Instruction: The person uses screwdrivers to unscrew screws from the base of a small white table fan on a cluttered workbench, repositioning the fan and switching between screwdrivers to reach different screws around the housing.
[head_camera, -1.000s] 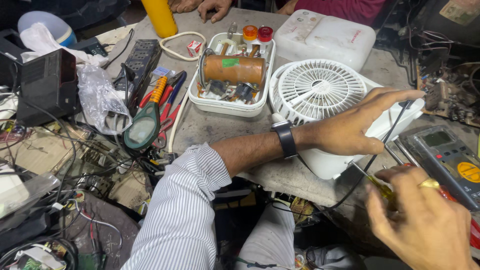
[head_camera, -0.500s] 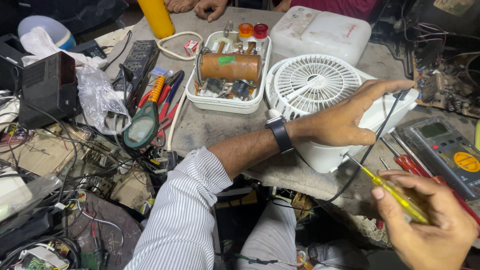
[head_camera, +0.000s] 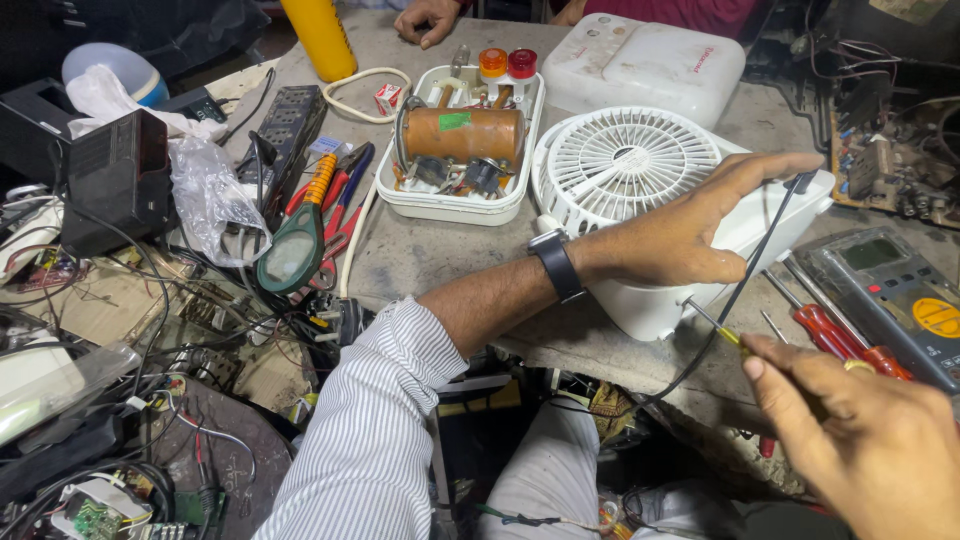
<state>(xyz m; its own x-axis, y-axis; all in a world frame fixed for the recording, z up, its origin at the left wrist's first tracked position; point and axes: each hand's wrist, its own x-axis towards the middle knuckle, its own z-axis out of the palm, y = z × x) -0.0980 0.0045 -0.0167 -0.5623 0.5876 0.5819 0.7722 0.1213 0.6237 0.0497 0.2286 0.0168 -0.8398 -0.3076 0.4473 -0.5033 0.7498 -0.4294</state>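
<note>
A white box-shaped fan (head_camera: 640, 180) with a round grille lies on the grey workbench (head_camera: 420, 255). My left hand (head_camera: 690, 225) rests flat on the fan's near side, fingers spread, a dark watch on the wrist. My right hand (head_camera: 860, 440) at the lower right grips a small yellow-handled screwdriver (head_camera: 715, 325), its tip at the fan's lower front edge. A black cable (head_camera: 740, 290) runs from the fan's right corner down past the screwdriver.
A white tray (head_camera: 450, 205) holds a copper-coloured cylinder and parts. Red-handled screwdrivers (head_camera: 830, 335) and a multimeter (head_camera: 890, 290) lie right. A magnifier (head_camera: 295, 250), pliers, a power strip (head_camera: 285, 125), a black box (head_camera: 120, 180) and tangled wires crowd the left. Another person's hand (head_camera: 425, 20) rests at the far edge.
My right hand has brought the yellow screwdriver up and leftward, so its tip now meets the fan's lower edge. My left hand stays on the fan.
</note>
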